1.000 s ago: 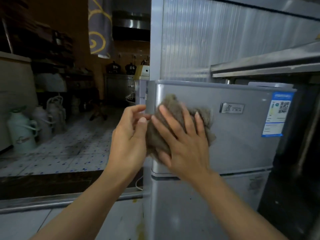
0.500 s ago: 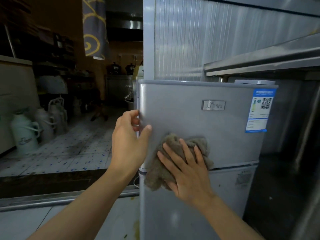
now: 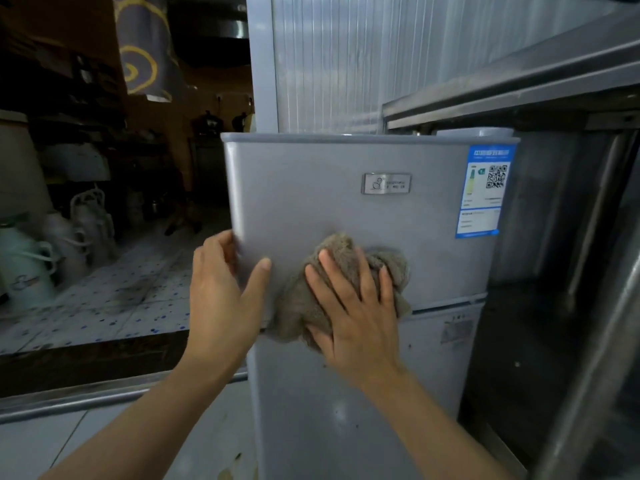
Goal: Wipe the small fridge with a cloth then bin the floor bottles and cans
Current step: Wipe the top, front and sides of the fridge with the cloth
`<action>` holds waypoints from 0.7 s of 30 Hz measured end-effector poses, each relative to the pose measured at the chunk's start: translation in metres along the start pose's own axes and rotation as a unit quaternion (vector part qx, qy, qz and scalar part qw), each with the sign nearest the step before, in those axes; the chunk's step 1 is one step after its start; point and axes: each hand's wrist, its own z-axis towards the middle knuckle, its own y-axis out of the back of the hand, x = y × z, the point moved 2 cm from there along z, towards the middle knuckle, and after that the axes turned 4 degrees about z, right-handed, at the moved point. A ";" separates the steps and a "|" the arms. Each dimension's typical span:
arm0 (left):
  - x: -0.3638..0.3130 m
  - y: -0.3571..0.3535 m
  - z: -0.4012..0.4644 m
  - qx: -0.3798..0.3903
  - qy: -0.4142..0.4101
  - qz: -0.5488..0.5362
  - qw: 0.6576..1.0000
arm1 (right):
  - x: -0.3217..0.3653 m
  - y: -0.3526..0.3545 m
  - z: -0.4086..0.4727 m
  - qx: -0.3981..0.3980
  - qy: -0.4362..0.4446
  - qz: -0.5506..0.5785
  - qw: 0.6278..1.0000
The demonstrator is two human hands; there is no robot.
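The small grey fridge stands in front of me with a metal badge and a blue label on its upper door. My right hand lies flat with spread fingers on a crumpled brown cloth, pressing it against the lower part of the upper door, just above the seam to the lower door. My left hand grips the left edge of the upper door, thumb on the front face, fingers wrapped round the side. No bottles or cans on the floor are in view.
A steel counter overhangs the fridge at the right, with a dark recess beneath. A ribbed panel rises behind the fridge. At the left lies a raised tiled floor with pale thermos jugs and dark shelving beyond.
My right hand has carried the cloth down the upper door from near its top left corner to its lower edge. My left hand slid down the door's left edge.
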 end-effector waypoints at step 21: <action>0.047 -0.016 -0.056 0.017 0.038 0.010 0.999 | -0.075 -0.020 -0.110 -0.129 -0.510 0.140 0.839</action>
